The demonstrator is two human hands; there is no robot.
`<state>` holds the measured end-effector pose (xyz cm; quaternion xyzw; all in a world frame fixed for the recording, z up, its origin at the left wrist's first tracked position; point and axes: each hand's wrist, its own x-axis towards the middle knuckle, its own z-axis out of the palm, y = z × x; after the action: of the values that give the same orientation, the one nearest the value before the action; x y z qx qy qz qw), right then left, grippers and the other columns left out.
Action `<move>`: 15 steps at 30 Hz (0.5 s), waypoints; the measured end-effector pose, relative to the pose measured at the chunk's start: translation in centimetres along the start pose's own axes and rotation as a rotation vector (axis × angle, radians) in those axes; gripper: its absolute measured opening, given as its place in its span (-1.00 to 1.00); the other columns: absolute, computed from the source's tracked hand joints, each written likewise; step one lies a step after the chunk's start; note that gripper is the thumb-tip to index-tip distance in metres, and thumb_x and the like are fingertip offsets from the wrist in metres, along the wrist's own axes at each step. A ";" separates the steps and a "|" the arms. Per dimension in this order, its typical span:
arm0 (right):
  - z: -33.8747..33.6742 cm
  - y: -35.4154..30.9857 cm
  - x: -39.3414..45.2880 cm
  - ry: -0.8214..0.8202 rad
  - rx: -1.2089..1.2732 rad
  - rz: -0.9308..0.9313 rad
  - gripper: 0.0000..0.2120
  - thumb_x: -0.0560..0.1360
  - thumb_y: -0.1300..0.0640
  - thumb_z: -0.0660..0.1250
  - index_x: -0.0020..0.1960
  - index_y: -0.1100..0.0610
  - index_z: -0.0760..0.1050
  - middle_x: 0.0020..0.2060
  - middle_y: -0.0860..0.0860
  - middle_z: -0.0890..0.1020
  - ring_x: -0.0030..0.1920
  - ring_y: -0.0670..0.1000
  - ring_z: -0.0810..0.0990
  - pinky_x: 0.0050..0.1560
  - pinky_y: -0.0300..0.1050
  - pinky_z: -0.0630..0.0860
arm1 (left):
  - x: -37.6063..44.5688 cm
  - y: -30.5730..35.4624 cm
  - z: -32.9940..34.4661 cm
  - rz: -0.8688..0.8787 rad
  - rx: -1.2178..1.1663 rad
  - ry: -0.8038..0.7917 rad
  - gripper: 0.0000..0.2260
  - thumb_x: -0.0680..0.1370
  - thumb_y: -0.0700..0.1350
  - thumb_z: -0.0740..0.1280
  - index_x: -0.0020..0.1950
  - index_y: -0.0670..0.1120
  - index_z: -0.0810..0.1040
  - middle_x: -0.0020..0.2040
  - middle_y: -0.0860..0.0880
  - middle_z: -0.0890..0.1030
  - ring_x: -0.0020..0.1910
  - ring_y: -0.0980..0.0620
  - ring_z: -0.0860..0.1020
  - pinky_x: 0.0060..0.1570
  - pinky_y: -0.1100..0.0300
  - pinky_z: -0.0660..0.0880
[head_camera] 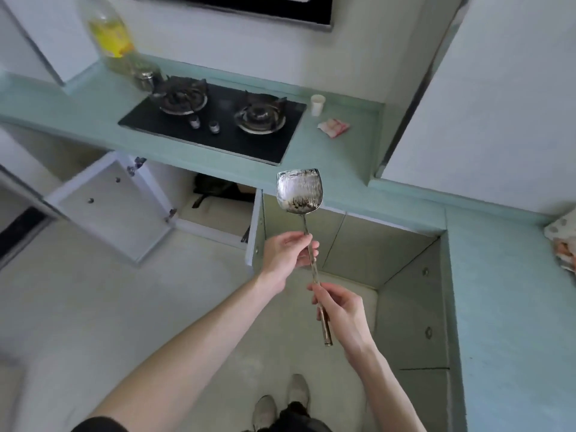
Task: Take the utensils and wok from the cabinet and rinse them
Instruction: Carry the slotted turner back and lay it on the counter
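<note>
Gripping a metal wok spatula [307,241] at the frame's centre, the left hand [288,255] pinches its shaft while the right hand [341,313] curls round the handle below; what may be a wok [215,188] sits dark inside the open cabinet [218,210].

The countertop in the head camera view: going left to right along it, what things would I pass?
Oil bottle → small metal pot → left burner → right burner → white cup → pink-and-white packet, all on the green countertop.
</note>
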<state>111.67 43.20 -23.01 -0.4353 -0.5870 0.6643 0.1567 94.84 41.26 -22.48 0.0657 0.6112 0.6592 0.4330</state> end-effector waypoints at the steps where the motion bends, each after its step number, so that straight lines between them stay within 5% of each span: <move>1: 0.8 -0.4 0.8 -0.031 0.011 0.007 -0.84 0.62 0.10 0.40 -0.03 0.10 0.74 -0.30 -0.03 0.61 -0.35 -0.02 0.49 -0.24 -0.20 0.47 | 0.3 0.7 -0.8 0.007 -0.007 0.038 -0.81 0.60 -0.26 0.42 0.15 -0.34 0.60 -0.11 -0.23 0.73 -0.30 -0.05 0.66 -0.21 0.12 0.68; 15: 14.8 -4.6 8.8 -0.495 -0.076 -0.008 -0.87 0.61 0.17 0.42 -0.03 0.09 0.75 -0.31 -0.04 0.60 -0.33 -0.09 0.51 -0.27 -0.27 0.49 | 2.1 7.1 -15.4 0.113 -0.211 0.518 -0.86 0.59 -0.24 0.43 0.10 -0.29 0.65 -0.14 -0.15 0.73 -0.30 -0.02 0.68 -0.21 0.14 0.68</move>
<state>93.96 41.25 -23.28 -0.2625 -0.6338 0.7276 -0.0056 80.62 31.96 -21.03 -0.1163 0.6250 0.7371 0.2291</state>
